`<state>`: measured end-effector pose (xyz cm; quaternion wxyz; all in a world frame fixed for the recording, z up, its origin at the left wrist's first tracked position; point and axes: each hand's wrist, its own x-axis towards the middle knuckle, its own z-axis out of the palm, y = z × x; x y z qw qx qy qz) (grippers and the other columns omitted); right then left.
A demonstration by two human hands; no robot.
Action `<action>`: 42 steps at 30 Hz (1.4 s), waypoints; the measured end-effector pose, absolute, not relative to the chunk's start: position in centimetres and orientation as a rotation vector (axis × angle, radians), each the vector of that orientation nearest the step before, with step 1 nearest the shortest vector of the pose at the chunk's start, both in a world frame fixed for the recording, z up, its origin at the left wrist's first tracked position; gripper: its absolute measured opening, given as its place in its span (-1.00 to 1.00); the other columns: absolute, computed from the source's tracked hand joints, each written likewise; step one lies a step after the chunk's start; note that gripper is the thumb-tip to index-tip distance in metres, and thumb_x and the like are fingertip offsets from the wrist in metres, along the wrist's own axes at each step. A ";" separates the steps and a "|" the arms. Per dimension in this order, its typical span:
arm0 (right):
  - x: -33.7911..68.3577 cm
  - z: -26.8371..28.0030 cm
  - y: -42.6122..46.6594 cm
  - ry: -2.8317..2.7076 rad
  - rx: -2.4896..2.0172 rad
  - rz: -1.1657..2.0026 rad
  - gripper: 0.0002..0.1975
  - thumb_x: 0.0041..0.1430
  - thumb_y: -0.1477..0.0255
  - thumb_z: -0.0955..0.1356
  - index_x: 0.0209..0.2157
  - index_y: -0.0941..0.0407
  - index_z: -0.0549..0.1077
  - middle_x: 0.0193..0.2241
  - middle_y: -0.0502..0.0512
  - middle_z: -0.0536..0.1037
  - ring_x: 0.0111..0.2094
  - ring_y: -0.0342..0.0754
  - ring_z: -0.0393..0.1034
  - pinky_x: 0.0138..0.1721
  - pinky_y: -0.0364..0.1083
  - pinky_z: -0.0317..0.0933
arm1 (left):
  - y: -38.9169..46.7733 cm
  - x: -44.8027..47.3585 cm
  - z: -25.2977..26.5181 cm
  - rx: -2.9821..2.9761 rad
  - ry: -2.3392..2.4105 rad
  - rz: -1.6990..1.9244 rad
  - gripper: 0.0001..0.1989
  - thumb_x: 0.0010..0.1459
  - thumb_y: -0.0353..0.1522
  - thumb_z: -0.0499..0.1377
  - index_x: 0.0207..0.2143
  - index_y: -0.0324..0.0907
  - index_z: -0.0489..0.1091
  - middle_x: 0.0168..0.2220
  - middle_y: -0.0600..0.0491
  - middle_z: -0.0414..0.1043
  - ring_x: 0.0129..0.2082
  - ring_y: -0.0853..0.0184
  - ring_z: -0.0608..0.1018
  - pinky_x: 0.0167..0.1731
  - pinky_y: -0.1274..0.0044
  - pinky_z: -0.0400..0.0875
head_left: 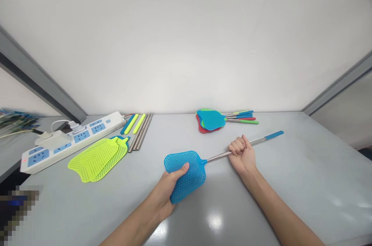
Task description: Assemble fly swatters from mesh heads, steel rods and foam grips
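A blue fly swatter [192,184] with a perforated paddle, a metal rod and a blue grip is held over the grey table. My left hand [168,189] pinches the paddle, thumb on top and fingers hidden beneath. Wrapped round the metal rod is my right hand [241,153], between the paddle and the blue grip [274,135]. Behind, near the wall, lies a pile of fly swatters [213,120] in blue, red and green, their handles pointing right.
At left, yellow-green swatter paddles [95,156] overlap beside a white power strip [116,120] with plugs in it. Loose metal rods [143,133], yellow grips [139,123] and blue grips [127,124] lie by the wall. Grey frame posts [37,71] stand at the sides.
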<state>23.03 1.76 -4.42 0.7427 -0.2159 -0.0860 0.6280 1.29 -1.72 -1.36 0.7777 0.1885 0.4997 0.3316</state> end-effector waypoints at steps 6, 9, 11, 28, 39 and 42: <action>22.4 -4.5 1.7 -0.162 -0.470 1.383 -0.63 0.16 0.41 0.11 -0.70 0.12 -0.06 -0.80 -0.17 -0.13 -0.77 -0.25 -0.24 -0.75 -0.22 -0.13 | -1.2 0.7 -0.9 0.398 1.117 0.687 -0.57 -0.11 -0.30 0.21 -0.15 -0.25 0.29 -0.24 -0.11 0.45 -0.29 0.20 0.51 -0.24 0.42 0.40; 22.2 -4.4 1.6 -0.187 -0.514 1.355 -0.63 0.16 0.41 0.11 -0.70 0.12 -0.06 -0.79 -0.17 -0.13 -0.77 -0.25 -0.24 -0.75 -0.22 -0.13 | -1.0 0.4 -0.6 0.401 1.144 0.659 -0.58 -0.11 -0.30 0.21 -0.15 -0.26 0.29 -0.27 -0.12 0.46 -0.32 0.21 0.52 -0.25 0.42 0.41; 21.9 -4.5 1.5 -0.200 -0.535 1.340 -0.62 0.15 0.41 0.12 -0.70 0.12 -0.07 -0.79 -0.17 -0.13 -0.77 -0.25 -0.24 -0.75 -0.22 -0.12 | -0.8 0.2 -0.3 0.412 1.162 0.650 -0.59 -0.11 -0.30 0.21 -0.17 -0.27 0.31 -0.28 -0.12 0.46 -0.33 0.21 0.52 -0.27 0.43 0.41; 18.7 -4.1 2.3 -0.073 -0.412 1.447 -0.63 0.16 0.45 0.07 -0.71 0.12 -0.09 -0.81 -0.16 -0.14 -0.78 -0.25 -0.25 -0.76 -0.23 -0.13 | -0.4 -0.9 1.1 0.599 1.235 0.751 -0.65 -0.13 -0.29 0.22 -0.23 -0.20 0.36 -0.28 -0.07 0.47 -0.36 0.23 0.53 -0.33 0.43 0.44; 18.1 -3.9 4.2 -0.027 -0.331 1.492 -0.65 0.13 0.46 0.09 -0.71 0.13 -0.06 -0.80 -0.17 -0.12 -0.79 -0.27 -0.21 -0.75 -0.25 -0.11 | 1.0 -1.8 0.3 0.668 1.269 0.835 -0.61 -0.16 -0.29 0.24 -0.22 -0.22 0.37 -0.26 -0.10 0.46 -0.35 0.24 0.52 -0.30 0.45 0.43; 18.3 -4.1 3.9 -0.049 -0.294 1.520 -0.67 0.11 0.47 0.11 -0.71 0.13 -0.04 -0.79 -0.16 -0.10 -0.77 -0.27 -0.16 -0.71 -0.25 -0.06 | 1.1 -1.9 0.2 0.704 1.258 0.824 -0.60 -0.16 -0.28 0.24 -0.20 -0.21 0.37 -0.23 -0.10 0.45 -0.33 0.23 0.52 -0.28 0.46 0.41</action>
